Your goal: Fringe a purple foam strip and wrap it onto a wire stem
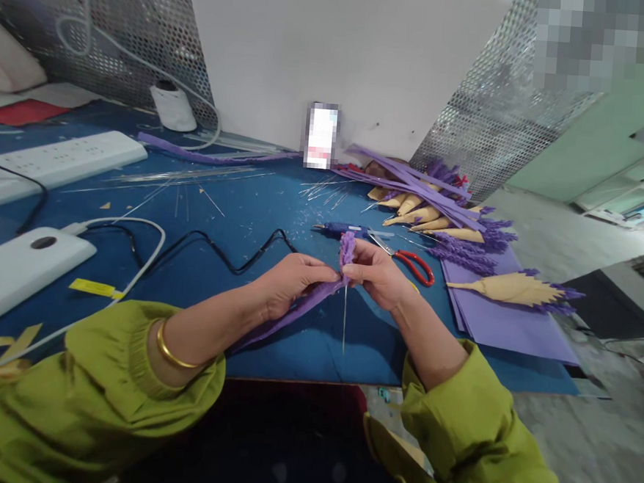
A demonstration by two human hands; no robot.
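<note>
My right hand [378, 273] pinches a small purple paper flower spike [346, 249] on a thin wire stem [344, 320], which points down toward the table's front edge. Between the fingers of my left hand [297, 280] runs a long purple paper strip [289, 314]; its upper end meets the base of the spike, and the rest trails down to the left under my forearm. Just beyond my right hand lie red-handled scissors [416, 266] and a blue glue gun [342, 230]. Both hands are closed and nearly touch each other.
Finished purple flowers wrapped in tan paper [412, 217] lie piled at the right, with purple strips [409, 175] over them. Purple sheets [507, 321] sit at the right edge. Loose wires [194, 175], white power strips [57, 164], a black cord [232, 265] and a phone [322, 136] are around.
</note>
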